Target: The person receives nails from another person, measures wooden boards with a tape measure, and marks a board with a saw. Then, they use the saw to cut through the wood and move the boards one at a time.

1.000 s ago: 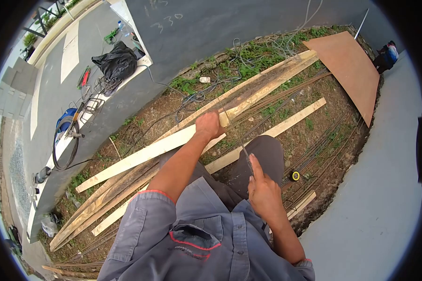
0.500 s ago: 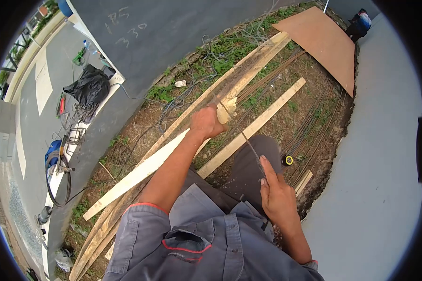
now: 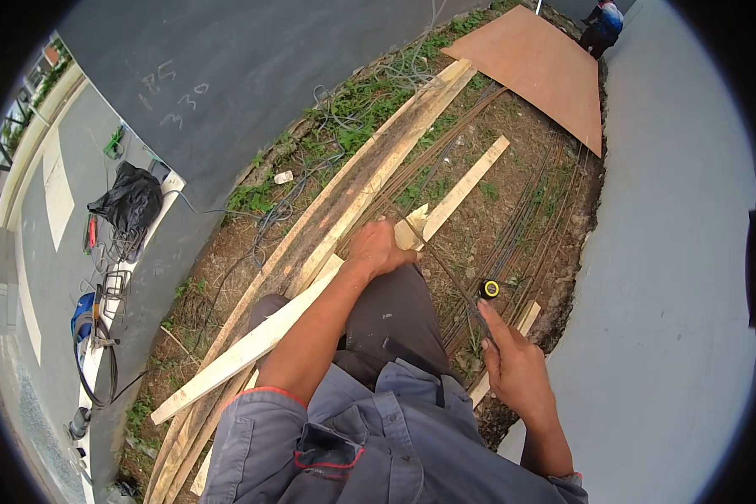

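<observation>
My left hand (image 3: 382, 249) is closed round a pale wooden board (image 3: 252, 351), close to its splintered end (image 3: 411, 227). That board slants across my legs. In my right hand (image 3: 517, 370) is the handle of what looks like a handsaw (image 3: 450, 275), its long thin blade seen nearly edge-on. My index finger lies stretched along the handle. The blade crosses the board's splintered end, just beyond my left hand. A yellow and black tape measure (image 3: 489, 290) lies on the ground by my right fingertips.
Long planks (image 3: 370, 181) run along the left, with another board (image 3: 470, 181) ahead. Thin rods (image 3: 529, 223) lie by the pale wall (image 3: 672, 252). A brown sheet (image 3: 538, 71) leans at the back near a person (image 3: 602, 25). A black bag (image 3: 130, 197) and cables sit left.
The view has shifted, and my right leg has come left beneath the board near my left hand. My right hand has moved slightly back and right with the saw.
</observation>
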Available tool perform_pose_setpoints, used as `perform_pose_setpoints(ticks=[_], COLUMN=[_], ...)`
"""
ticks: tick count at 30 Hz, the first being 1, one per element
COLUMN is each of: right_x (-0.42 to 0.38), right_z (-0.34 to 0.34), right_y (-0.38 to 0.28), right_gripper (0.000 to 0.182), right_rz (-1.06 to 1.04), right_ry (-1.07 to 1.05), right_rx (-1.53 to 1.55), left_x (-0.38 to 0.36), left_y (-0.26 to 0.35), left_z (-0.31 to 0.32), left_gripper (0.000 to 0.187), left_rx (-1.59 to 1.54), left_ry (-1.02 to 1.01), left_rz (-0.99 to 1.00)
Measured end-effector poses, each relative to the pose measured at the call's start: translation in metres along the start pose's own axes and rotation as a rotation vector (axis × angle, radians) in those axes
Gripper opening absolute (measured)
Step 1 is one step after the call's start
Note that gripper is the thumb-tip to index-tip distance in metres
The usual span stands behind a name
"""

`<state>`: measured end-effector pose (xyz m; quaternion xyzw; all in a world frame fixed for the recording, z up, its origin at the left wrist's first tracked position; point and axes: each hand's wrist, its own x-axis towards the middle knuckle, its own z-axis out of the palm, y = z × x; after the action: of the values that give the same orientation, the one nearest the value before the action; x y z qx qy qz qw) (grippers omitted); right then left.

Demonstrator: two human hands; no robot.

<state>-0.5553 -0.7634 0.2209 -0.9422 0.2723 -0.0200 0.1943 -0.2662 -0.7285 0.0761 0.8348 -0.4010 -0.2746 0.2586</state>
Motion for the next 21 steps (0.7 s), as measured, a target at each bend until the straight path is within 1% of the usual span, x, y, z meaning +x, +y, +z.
perform_pose_setpoints(ticks=[2,4,5,6,7,8,9,10,13,14,15,16,17,18,19,21], right_x=[-0.003,-0.006,-0.007,-0.007,-0.008,-0.007,-0.005,-0.004,0.005,0.007,0.007,0.004,-0.002,-0.007,-0.005,0.007], right_z=[0.012,0.034,0.042,0.046,0.056,0.068,0.072,0.073,0.067,0.063,0.058,0.044,0.026,0.018,0.02,0.029], right_y=[0.014,0.032,0.04,0.042,0.048,0.057,0.059,0.058,0.05,0.05,0.049,0.045,0.04,0.037,0.036,0.033], right_gripper=[0.063,0.064,0.066,0.065,0.065,0.066,0.068,0.068,0.068,0.068,0.068,0.068,0.068,0.067,0.067,0.067], right_rz=[-0.006,-0.02,-0.037,0.037,0.034,-0.003,-0.038,-0.036,0.003,-0.005,-0.014,-0.014,0.044,0.104,0.101,0.1], right_ry=[-0.009,-0.001,0.002,-0.088,-0.098,-0.049,0.004,0.001,-0.038,-0.06,-0.085,-0.087,-0.194,-0.307,-0.309,-0.295], right_rx=[0.007,0.025,0.041,0.028,0.039,0.058,0.077,0.084,0.059,0.059,0.06,0.065,0.039,0.014,0.015,0.026], left_x=[0.005,0.006,0.006,0.005,0.003,0.004,0.006,0.008,0.016,0.02,0.02,0.022,0.023,0.017,0.018,0.021], left_y=[-0.001,-0.005,-0.005,-0.003,-0.002,0.0,0.001,0.003,-0.003,-0.006,-0.007,-0.009,-0.011,-0.008,-0.009,-0.009], left_z=[0.005,0.009,0.011,0.011,0.013,0.015,0.017,0.019,0.018,0.016,0.019,0.02,0.02,0.023,0.025,0.029], left_gripper=[0.067,0.069,0.069,0.069,0.069,0.069,0.068,0.067,0.062,0.057,0.057,0.056,0.054,0.056,0.056,0.057], left_rx=[-0.013,-0.144,-0.141,-0.124,-0.105,-0.099,-0.03,0.039,-0.008,-0.053,-0.054,-0.024,0.007,-0.077,-0.076,0.036], left_ry=[-0.025,-0.009,-0.008,0.003,0.012,0.011,0.012,0.012,0.016,-0.031,-0.036,-0.102,-0.166,-0.162,-0.161,-0.094], left_rz=[-0.001,-0.01,-0.022,-0.054,-0.084,-0.094,-0.116,-0.137,-0.139,-0.189,-0.195,-0.2,-0.207,-0.186,-0.189,-0.17])
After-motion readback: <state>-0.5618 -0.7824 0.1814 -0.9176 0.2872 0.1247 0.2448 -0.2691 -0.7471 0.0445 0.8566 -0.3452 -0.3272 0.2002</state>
